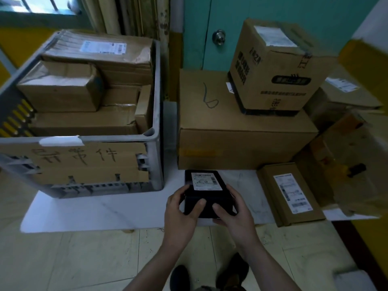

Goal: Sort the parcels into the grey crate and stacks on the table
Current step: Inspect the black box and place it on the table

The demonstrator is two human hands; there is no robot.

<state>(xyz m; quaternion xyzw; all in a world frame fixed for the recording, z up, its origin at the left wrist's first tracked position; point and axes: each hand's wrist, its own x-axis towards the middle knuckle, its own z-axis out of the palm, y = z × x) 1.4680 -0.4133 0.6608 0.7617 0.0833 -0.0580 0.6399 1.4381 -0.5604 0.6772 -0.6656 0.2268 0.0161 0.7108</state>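
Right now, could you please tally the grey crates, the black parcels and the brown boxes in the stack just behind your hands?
Grey crate: 1
Black parcel, gripped by the left hand and right hand: 1
Brown boxes in the stack, a large box under a printed box: 2
Total: 4

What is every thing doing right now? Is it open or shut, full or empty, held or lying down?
black box: closed, label up, held in both hands.
left hand: gripping the black box.
right hand: gripping it too.
grey crate: open-topped, packed with cardboard parcels.
big brown box: closed, carrying another box.
tall box: closed, taped, standing on the big brown box.
flat parcel: closed, lying label up.
door: shut.
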